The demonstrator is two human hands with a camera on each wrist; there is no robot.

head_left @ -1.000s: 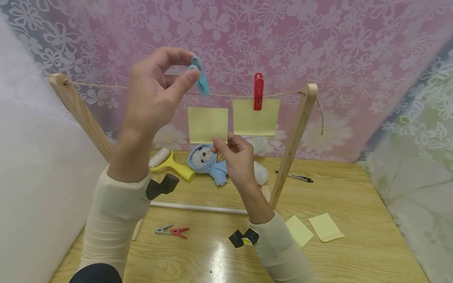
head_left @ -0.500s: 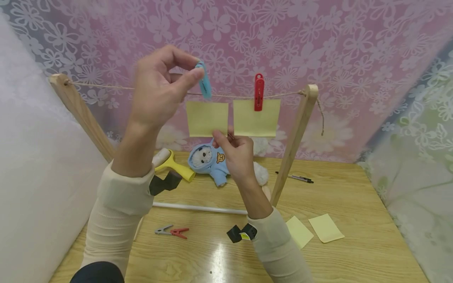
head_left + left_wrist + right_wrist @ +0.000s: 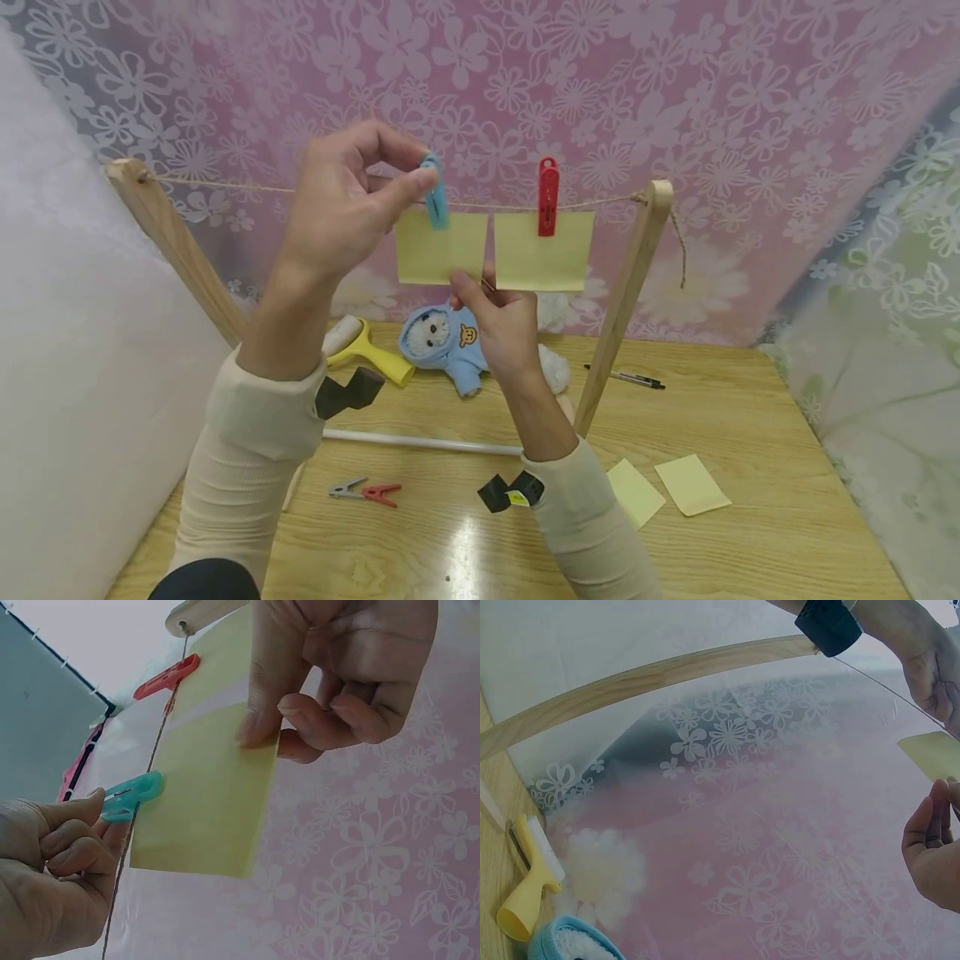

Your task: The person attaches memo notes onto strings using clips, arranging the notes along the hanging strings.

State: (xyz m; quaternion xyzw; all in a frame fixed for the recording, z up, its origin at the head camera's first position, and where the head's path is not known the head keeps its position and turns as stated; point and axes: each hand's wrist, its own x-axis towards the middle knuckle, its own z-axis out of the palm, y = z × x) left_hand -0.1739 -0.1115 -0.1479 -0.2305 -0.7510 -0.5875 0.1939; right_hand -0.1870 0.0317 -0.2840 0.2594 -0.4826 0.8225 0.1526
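Between thumb and fingers, my left hand (image 3: 341, 200) pinches the handle end of a blue clothespin (image 3: 437, 200). In the left wrist view the clothespin (image 3: 135, 795) straddles the twine (image 3: 154, 750), its tip over the top edge of a yellow sticky note (image 3: 202, 802). My right hand (image 3: 502, 329) pinches that note (image 3: 442, 250) at its lower right corner. To the right, a red clothespin (image 3: 548, 196) holds another yellow note (image 3: 543, 262) on the line. The right wrist view cuts off part of the right hand (image 3: 934, 855).
Wooden posts (image 3: 626, 300) carry the twine at both ends. Below lie a yellow lint roller (image 3: 371, 354), a plush toy in a blue hoodie (image 3: 450, 346), a pen (image 3: 626, 377), grey (image 3: 347, 488) and red (image 3: 382, 493) clothespins, and loose notes (image 3: 692, 485). A white rod (image 3: 420, 442) runs across the frame's base.
My left hand has lowered the blue clothespin, moving slightly right, onto the line and the note's top edge. My right hand has raised the note up to the twine.
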